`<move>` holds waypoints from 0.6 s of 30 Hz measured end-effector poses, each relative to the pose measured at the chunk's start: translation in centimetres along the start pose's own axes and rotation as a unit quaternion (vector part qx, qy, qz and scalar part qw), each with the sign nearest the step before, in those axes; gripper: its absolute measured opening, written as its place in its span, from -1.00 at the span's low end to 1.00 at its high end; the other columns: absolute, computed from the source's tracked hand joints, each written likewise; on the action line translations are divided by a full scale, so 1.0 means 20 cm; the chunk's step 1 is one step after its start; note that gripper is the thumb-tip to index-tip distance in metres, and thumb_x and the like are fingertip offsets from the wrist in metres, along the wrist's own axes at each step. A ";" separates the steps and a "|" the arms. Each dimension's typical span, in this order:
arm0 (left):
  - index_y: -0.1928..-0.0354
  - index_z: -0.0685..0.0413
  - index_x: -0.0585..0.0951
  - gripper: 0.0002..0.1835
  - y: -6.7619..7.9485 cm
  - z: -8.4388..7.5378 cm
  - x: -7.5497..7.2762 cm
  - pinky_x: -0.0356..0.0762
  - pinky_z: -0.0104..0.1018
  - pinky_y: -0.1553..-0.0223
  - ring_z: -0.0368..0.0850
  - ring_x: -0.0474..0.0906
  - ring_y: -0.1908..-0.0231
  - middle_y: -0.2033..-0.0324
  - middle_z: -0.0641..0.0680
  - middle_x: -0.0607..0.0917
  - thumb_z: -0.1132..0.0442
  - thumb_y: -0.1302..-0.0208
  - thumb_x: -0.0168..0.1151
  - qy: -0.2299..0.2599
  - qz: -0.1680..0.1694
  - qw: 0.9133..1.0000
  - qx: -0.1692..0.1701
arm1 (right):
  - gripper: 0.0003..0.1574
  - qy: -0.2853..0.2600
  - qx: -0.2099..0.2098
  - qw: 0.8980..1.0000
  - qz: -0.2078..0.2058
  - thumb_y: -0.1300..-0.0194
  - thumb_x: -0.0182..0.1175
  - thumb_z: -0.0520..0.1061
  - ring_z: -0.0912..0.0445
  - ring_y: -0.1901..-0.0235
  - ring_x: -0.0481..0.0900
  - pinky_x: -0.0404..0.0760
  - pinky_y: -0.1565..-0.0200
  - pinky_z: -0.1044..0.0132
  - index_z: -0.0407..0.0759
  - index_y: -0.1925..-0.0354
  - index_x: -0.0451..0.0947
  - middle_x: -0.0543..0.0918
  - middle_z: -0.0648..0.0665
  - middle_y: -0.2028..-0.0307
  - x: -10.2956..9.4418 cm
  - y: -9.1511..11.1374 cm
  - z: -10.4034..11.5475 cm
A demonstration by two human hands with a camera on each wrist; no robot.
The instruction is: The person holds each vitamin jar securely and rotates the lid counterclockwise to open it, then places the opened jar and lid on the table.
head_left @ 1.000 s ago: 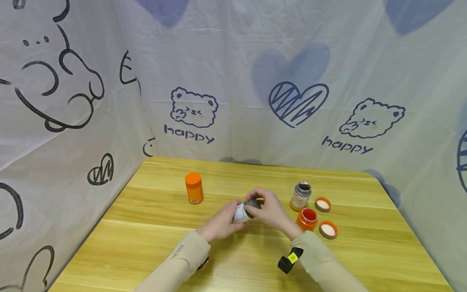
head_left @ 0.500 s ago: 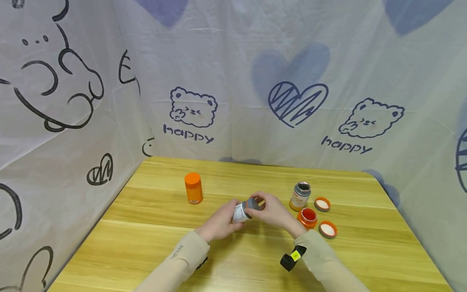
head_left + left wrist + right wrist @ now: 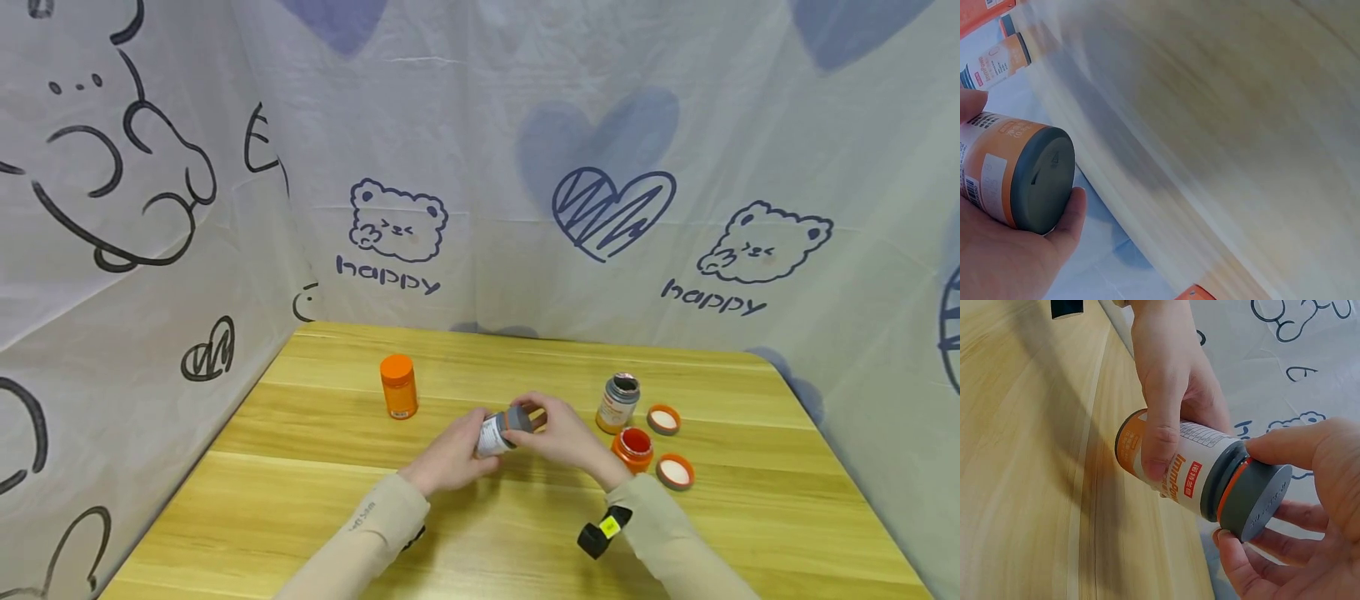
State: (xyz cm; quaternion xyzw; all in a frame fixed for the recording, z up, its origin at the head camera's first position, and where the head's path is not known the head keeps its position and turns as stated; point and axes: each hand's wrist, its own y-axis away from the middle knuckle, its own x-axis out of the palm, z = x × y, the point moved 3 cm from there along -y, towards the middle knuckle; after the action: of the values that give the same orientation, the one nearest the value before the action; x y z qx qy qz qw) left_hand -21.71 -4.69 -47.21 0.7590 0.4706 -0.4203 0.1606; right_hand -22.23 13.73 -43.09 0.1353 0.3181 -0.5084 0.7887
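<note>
My left hand (image 3: 452,457) grips the body of a supplement bottle (image 3: 491,437) with a white and orange label, tilted above the middle of the table. Its dark grey base (image 3: 1044,181) faces the left wrist camera. My right hand (image 3: 562,437) holds the bottle's grey lid (image 3: 1257,500) between thumb and fingers. In the right wrist view an orange ring (image 3: 1233,487) shows between lid and bottle neck, and the lid sits in line with the neck. My left thumb (image 3: 1161,447) lies across the label. The left fingers behind the bottle are mostly hidden.
An orange jar (image 3: 399,392) with its lid on stands at the back left. To the right stand an uncapped grey-necked bottle (image 3: 617,408) and an uncapped orange jar (image 3: 632,450). Two lids, one farther back (image 3: 663,419) and one nearer (image 3: 675,472), lie white side up beside them.
My right fingers have shifted round the lid, so more of its grey side and orange ring show. The left hand and bottle have moved slightly left.
</note>
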 end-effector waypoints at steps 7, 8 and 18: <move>-0.22 0.24 0.38 -0.44 0.00 0.01 -0.02 0.58 -0.15 0.01 -0.07 0.55 0.07 -0.01 0.15 0.60 0.24 -0.25 0.37 -0.007 0.004 1.000 0.003 | -0.45 -0.023 -0.011 1.000 -0.015 -0.28 0.38 -0.07 -0.06 0.09 0.66 0.71 0.10 0.21 -0.24 -0.16 0.51 0.65 -0.28 -0.06 -0.01 0.01 -0.01; -0.22 0.23 0.38 -0.44 0.00 0.01 -0.02 0.58 -0.15 0.01 -0.08 0.55 0.08 0.00 0.15 0.60 0.24 -0.25 0.37 -0.004 0.004 1.000 0.002 | -0.44 -0.030 -0.008 0.999 -0.020 -0.28 0.38 -0.07 -0.06 0.08 0.66 0.71 0.09 0.21 -0.24 -0.18 0.51 0.64 -0.29 -0.08 -0.01 0.01 -0.01; -0.25 0.15 0.38 -0.44 -0.01 0.05 -0.04 0.60 -0.04 -0.04 -0.02 0.61 0.04 -0.03 0.18 0.65 0.20 -0.29 0.36 0.047 -0.017 0.998 -0.027 | -0.36 -0.135 0.015 0.983 -0.122 -0.25 0.39 -0.21 -0.18 -0.06 0.64 0.71 -0.04 0.20 -0.26 -0.26 0.44 0.57 -0.37 -0.13 -0.01 0.01 -0.06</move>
State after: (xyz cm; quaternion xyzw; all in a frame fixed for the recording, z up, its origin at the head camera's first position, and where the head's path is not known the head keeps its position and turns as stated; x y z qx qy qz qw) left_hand -22.57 -5.61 -47.13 0.7653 0.5014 -0.3742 0.1512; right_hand -22.50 14.51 -43.87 0.0372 0.2154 -0.6193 0.7541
